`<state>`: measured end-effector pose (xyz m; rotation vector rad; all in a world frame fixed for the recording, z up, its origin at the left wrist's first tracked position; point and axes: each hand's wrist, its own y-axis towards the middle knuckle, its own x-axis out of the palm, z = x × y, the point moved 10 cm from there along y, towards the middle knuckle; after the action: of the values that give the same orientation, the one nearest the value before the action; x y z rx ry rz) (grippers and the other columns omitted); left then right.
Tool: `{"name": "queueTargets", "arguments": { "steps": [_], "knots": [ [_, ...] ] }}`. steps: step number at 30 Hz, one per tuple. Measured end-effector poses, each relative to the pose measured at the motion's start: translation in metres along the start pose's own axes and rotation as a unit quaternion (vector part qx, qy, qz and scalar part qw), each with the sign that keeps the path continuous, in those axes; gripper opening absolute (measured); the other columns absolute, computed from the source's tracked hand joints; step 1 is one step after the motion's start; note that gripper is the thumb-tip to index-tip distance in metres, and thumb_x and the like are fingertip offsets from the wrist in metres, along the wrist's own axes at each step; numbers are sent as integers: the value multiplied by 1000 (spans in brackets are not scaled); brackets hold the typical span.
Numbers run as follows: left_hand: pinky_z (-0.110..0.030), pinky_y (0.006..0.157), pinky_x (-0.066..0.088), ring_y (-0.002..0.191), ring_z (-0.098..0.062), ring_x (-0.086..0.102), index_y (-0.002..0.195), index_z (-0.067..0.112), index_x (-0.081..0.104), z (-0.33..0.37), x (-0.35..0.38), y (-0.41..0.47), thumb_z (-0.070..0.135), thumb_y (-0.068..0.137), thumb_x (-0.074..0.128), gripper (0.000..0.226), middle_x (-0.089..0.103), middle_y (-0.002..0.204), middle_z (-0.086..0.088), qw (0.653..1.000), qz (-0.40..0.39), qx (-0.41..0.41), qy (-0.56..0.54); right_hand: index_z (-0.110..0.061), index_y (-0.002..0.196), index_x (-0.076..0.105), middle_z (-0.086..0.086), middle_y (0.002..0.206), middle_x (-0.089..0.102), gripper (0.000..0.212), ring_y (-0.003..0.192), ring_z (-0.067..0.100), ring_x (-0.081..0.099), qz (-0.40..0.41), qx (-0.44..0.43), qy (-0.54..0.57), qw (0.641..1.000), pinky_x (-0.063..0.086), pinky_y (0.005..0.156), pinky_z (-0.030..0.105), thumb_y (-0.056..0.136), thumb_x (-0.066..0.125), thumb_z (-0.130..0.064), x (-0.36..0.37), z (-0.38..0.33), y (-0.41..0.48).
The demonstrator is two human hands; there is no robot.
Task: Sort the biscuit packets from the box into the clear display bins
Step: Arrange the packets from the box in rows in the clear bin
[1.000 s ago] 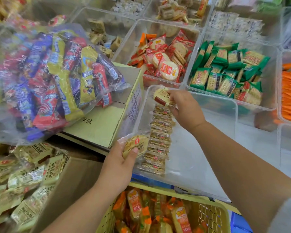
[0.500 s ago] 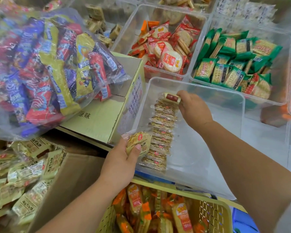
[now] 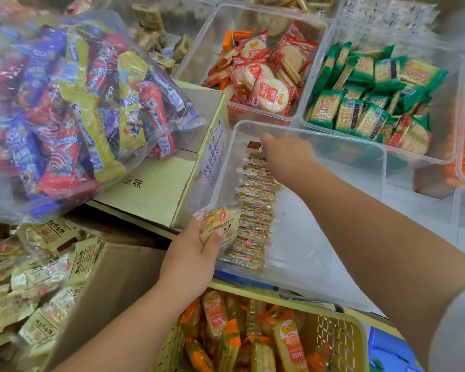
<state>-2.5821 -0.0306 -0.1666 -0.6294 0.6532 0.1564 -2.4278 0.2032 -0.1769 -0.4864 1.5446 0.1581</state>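
Biscuit packets (image 3: 256,208) stand in row along left side of clear bin (image 3: 346,146). Left hand (image 3: 191,259) grips packet (image 3: 222,224) at near end. Right hand (image 3: 287,154) at far end, grasp unclear.

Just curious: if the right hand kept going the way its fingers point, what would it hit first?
Most likely the far wall of the clear bin, just beyond the red-ended packet at the fingertips of the right hand; depth is unclear.
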Motion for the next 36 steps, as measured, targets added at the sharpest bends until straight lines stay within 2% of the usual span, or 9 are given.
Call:
{"name": "queueTargets", "arguments": {
  "steps": [2, 6, 12, 16, 21, 25, 29, 32, 36],
  "knots": [
    [-39, 87, 58, 99, -7, 63, 134, 33, 54, 0, -1, 0, 51, 101, 51, 38, 67, 109, 15, 1000, -1, 0, -8, -20, 113, 46, 1, 88, 60, 29, 71, 22, 49, 21, 16, 107, 994, 37, 56, 33, 90, 65, -18, 5, 7, -2],
    [-40, 94, 56, 107, -11, 64, 136, 35, 52, -2, 0, 1, 49, 102, 53, 37, 67, 114, 13, 999, -9, -1, -31, -22, 121, 63, -3, 101, 64, 42, 90, 21, 59, 48, 87, 364, 926, 48, 74, 34, 83, 80, -32, 24, 33, -15],
    [-41, 95, 56, 106, -10, 63, 132, 37, 53, -5, 3, 3, 51, 101, 52, 33, 67, 114, 13, 999, -14, -2, -38, -26, 122, 60, -4, 106, 68, 39, 97, 22, 63, -4, 105, 433, 895, 52, 84, 38, 90, 70, -45, 49, 36, -23],
    [-40, 92, 56, 105, -9, 64, 122, 43, 51, -5, 4, 4, 50, 101, 53, 22, 67, 112, 14, 999, -15, 3, -44, -30, 121, 59, -8, 108, 63, 49, 104, 14, 57, -61, 113, 547, 827, 45, 91, 40, 85, 46, -60, 54, 35, -27],
    [-40, 94, 56, 106, -8, 64, 132, 37, 53, -5, 4, 5, 50, 101, 53, 33, 68, 114, 15, 999, -16, 5, -47, -38, 103, 60, -5, 109, 63, 25, 107, 18, 58, -74, 126, 601, 786, 47, 102, 49, 86, 51, -53, 57, 36, -26],
    [-37, 91, 55, 105, -8, 64, 122, 43, 52, -7, 5, 6, 48, 101, 54, 22, 68, 111, 16, 998, -16, 6, -58, -28, 102, 66, 3, 102, 69, 21, 102, 28, 66, -19, 128, 576, 807, 57, 92, 54, 89, 73, -43, 53, 45, -27],
    [-41, 93, 56, 105, -10, 65, 119, 44, 51, -6, 5, 6, 48, 101, 55, 18, 68, 111, 15, 998, -22, 3, -66, -24, 97, 61, -1, 87, 65, 26, 81, 21, 60, 13, 120, 505, 855, 51, 68, 38, 88, 75, -44, 51, 51, -23],
    [-43, 90, 58, 102, -12, 66, 121, 43, 53, -5, 6, 5, 48, 101, 55, 21, 69, 111, 14, 998, -24, 8, -65, -21, 94, 55, -6, 76, 56, 26, 69, 17, 51, 63, 100, 375, 919, 36, 55, 30, 92, 69, -44, 37, 51, -20],
    [-36, 93, 55, 106, -7, 64, 117, 47, 48, -5, 6, 5, 48, 101, 55, 18, 68, 112, 18, 998, -24, 17, -62, -18, 89, 43, 7, 81, 52, 24, 70, 30, 51, 68, 25, 169, 983, 33, 55, 33, 98, 58, -35, 20, 27, -10]
  ]
}}
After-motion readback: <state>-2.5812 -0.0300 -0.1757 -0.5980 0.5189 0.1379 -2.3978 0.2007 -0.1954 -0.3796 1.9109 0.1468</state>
